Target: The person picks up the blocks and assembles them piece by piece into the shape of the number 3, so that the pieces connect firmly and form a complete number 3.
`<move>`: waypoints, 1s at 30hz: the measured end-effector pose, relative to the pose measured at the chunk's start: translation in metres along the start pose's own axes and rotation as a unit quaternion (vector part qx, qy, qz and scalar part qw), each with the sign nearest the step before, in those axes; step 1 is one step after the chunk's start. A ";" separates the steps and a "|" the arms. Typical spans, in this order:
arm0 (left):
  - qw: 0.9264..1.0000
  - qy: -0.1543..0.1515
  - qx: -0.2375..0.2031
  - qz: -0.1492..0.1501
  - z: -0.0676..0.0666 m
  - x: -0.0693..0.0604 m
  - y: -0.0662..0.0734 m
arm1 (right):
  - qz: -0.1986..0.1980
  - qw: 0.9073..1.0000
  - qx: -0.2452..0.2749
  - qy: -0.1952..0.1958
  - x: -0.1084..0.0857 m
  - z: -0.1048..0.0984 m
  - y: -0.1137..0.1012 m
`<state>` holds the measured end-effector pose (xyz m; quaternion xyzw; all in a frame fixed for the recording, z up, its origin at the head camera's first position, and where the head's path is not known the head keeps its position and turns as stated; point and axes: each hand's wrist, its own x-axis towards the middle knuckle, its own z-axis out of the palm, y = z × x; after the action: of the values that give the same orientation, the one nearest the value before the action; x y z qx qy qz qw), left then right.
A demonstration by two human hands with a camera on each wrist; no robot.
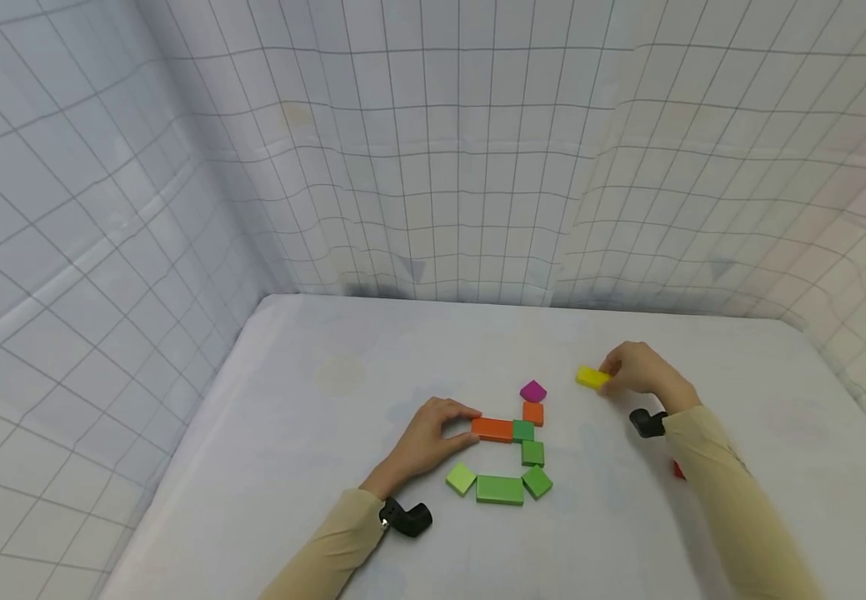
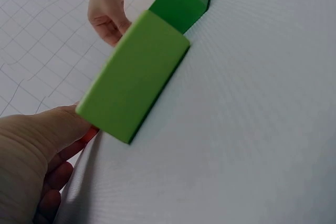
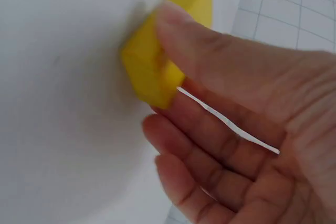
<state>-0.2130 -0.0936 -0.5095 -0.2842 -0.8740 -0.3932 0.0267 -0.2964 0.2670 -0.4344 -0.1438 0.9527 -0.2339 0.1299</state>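
Observation:
My right hand (image 1: 644,368) pinches one end of a yellow block (image 1: 592,377) between thumb and fingers, at the right of the layout. In the right wrist view the thumb lies over the yellow block (image 3: 144,48). My left hand (image 1: 433,433) holds the left end of a long orange block (image 1: 493,429), with thumb and index finger at its edges. That block lies against a green square block (image 1: 523,431). Above it are a small orange block (image 1: 533,413) and a magenta pointed block (image 1: 533,391). In the left wrist view a green block hides the left fingertips.
Below the left hand lie a light green block (image 1: 461,479), a long green block (image 1: 500,490) and two green square blocks (image 1: 538,482), (image 1: 533,453). A red block (image 1: 678,470) is partly hidden by the right sleeve. Gridded white curtains (image 1: 433,167) surround the white table (image 1: 312,367).

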 end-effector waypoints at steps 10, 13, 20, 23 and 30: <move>1.000 0.004 0.001 0.012 0.001 -0.001 0.001 | 0.069 0.995 0.067 0.034 0.049 0.019 -0.037; 1.000 0.003 -0.002 0.003 0.000 0.000 0.001 | 0.069 0.995 0.074 0.024 0.062 0.023 -0.052; 1.000 -0.005 0.000 -0.010 0.000 0.001 0.001 | 0.025 0.996 0.077 -0.040 0.081 0.032 -0.080; 1.000 -0.005 0.003 -0.009 0.000 0.001 0.001 | 0.013 0.995 0.082 -0.063 0.082 0.034 -0.085; 1.000 -0.004 0.002 -0.012 0.000 0.000 0.002 | 0.024 0.986 0.108 -0.127 0.081 0.040 -0.080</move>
<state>-0.2117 -0.0929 -0.5080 -0.2751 -0.8781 -0.3910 0.0186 -0.3420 0.1556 -0.4449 -0.1344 0.9007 -0.3125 0.2701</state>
